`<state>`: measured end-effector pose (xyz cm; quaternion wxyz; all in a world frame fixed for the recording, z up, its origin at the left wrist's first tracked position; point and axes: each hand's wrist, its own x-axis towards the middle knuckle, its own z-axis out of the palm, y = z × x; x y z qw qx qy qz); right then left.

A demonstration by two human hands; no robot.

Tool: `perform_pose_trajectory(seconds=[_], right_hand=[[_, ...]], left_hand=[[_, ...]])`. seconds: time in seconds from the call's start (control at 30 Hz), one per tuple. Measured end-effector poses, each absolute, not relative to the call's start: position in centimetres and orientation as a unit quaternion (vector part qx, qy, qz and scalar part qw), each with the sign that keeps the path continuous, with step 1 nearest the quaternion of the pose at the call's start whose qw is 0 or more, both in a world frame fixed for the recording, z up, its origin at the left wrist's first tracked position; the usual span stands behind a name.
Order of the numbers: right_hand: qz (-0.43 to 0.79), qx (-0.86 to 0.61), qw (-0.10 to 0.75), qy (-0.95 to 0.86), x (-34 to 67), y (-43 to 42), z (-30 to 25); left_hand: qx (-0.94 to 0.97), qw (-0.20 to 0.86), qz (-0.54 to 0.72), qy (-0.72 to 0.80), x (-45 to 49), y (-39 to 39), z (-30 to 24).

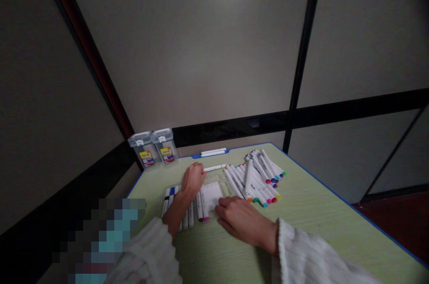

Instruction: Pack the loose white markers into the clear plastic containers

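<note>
My left hand [192, 180] is curled shut around one end of a white marker [216, 167] that lies pointing right across the pale green table [311, 212]. My right hand [239, 220] rests flat, fingers pointing left, its fingertips at the edge of a clear flat case [212, 194]. A row of markers [187, 212] lies under and beside my left wrist, some with blue, black or pink caps. A heap of white markers with coloured caps [259, 179] lies just beyond my right hand.
Two clear plastic boxes with yellow labels [154, 147] stand at the table's far left corner. Two more markers [213, 152] lie along the far edge. Grey wall panels with black frames close off the back and the left.
</note>
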<state>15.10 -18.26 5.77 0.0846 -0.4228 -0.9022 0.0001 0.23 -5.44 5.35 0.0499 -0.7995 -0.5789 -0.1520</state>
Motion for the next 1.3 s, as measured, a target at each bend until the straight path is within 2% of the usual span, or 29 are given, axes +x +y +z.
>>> perform_pose_trajectory(seconds=[0.27,0.57,1.3], right_hand=[[0.001,-0.421,0.09,-0.903,15.1,-18.2,5.5],[0.001,-0.422,0.091,-0.902,15.2,-18.2,5.4],[0.002,-0.428,0.094,-0.899,15.2,-18.0,5.3]], left_hand=[[-0.807,0.042,-0.126,-0.576,-0.3,-6.0,5.0],[-0.821,0.012,-0.151,-0.551,-1.2,-6.3,5.0],[-0.821,-0.008,-0.319,-0.474,-4.5,-11.8,4.1]])
